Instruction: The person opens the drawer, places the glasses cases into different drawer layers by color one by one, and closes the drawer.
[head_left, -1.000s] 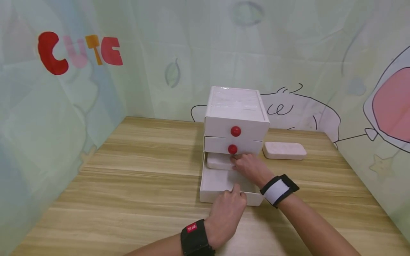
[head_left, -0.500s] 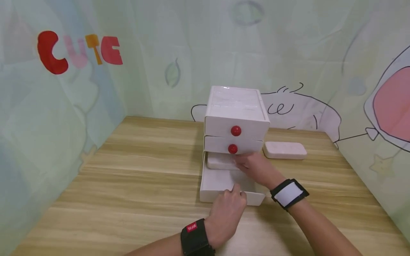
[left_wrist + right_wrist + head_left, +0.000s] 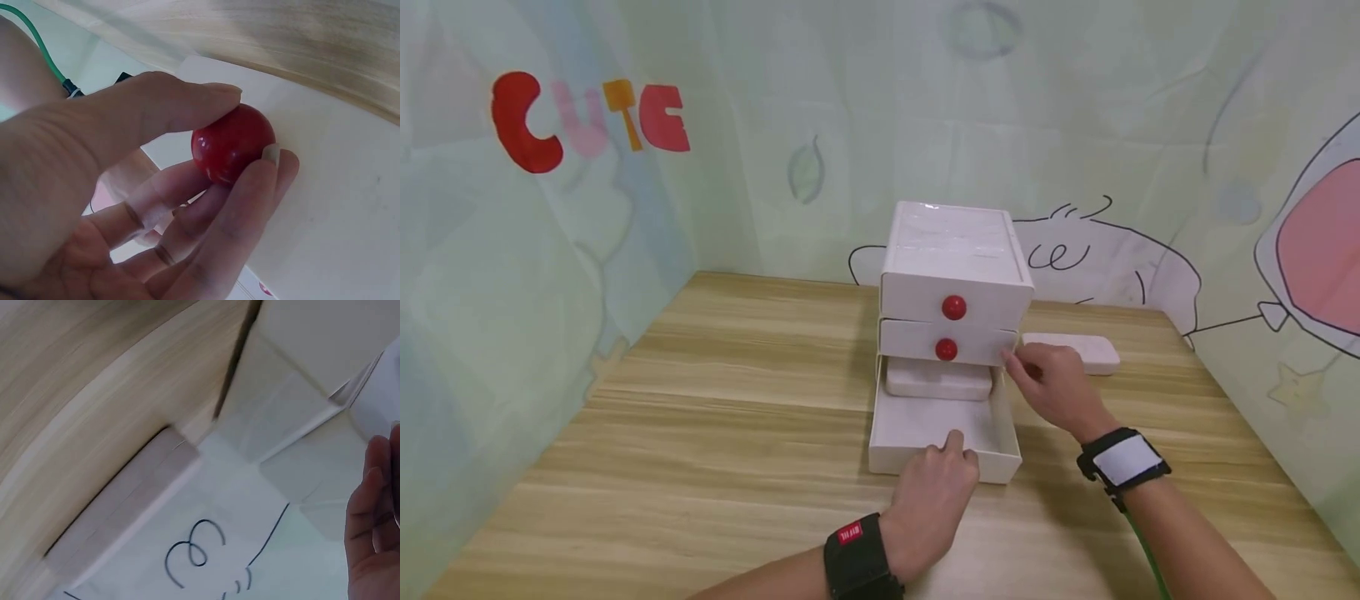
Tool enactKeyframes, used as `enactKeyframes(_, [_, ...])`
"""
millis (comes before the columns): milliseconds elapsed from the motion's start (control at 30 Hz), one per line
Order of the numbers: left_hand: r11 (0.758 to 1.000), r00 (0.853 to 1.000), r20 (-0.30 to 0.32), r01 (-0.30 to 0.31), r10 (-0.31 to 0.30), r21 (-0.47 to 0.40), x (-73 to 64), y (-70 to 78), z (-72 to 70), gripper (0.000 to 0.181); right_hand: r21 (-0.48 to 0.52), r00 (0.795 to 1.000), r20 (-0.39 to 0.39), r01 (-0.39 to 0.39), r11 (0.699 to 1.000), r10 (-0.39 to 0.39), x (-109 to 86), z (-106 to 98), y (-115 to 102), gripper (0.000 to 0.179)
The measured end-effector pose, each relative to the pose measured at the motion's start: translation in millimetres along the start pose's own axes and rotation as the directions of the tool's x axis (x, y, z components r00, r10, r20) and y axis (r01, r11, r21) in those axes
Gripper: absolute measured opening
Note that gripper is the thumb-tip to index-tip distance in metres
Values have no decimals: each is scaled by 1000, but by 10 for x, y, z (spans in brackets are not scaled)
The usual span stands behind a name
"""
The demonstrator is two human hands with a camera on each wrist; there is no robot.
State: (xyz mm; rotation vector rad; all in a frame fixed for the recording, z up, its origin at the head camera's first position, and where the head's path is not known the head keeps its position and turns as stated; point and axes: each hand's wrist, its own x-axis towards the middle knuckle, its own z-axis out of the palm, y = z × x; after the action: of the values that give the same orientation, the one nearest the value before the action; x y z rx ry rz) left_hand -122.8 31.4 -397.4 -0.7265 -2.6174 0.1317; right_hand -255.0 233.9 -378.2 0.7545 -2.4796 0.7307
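A white three-drawer desktop box [image 3: 955, 242] stands on the table. Its bottom drawer [image 3: 887, 460] is pulled out toward me. At the back of that drawer lies a pale rounded case [image 3: 938, 380], partly beneath the middle drawer. My left hand [image 3: 928, 508] is at the drawer's front; in the left wrist view its thumb and fingers pinch the drawer's red knob [image 3: 231, 144]. My right hand [image 3: 1056, 383], fingers loosely bent and holding nothing, is at the right edge of the middle drawer [image 3: 910, 342]; contact is unclear.
A second pale rounded case [image 3: 1097, 354] lies on the table right of the box, partly behind my right hand. Red knobs sit on the top and middle drawers. Printed cloth [image 3: 737, 183] walls the table at the back and sides.
My right hand has come away from the case in the bottom drawer and moved right, out of the drawer. The left hand and the drawer have stayed put.
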Motion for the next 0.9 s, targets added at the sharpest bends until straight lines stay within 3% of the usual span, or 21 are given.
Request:
enactKeyframes(200, [1000,1000,29,0,1,-17,-9,-4,-16,17,-93,997,-79,8,996,-16,-48,-65,248,35])
enactKeyframes(367, [1000,1000,21,6,-6,-1,-16,-2,-28,18,-176,999,-33,23,984,-30,-69,-95,446,23])
enactKeyframes(500, [1000,1000,21,6,-6,9,-15,-10,-38,17,-184,1000,-7,27,982,-29,-69,-101,609,13])
enactKeyframes(733, [1000,1000,3,-2,2,-5,-11,-21,-29,18,-213,993,95,-46,976,67,-97,-93,899,38])
enactKeyframes(900, [1000,1000,-14,-10,9,-5,-29,-14,-25,14,-259,959,222,-115,959,175,-149,-99,1031,59])
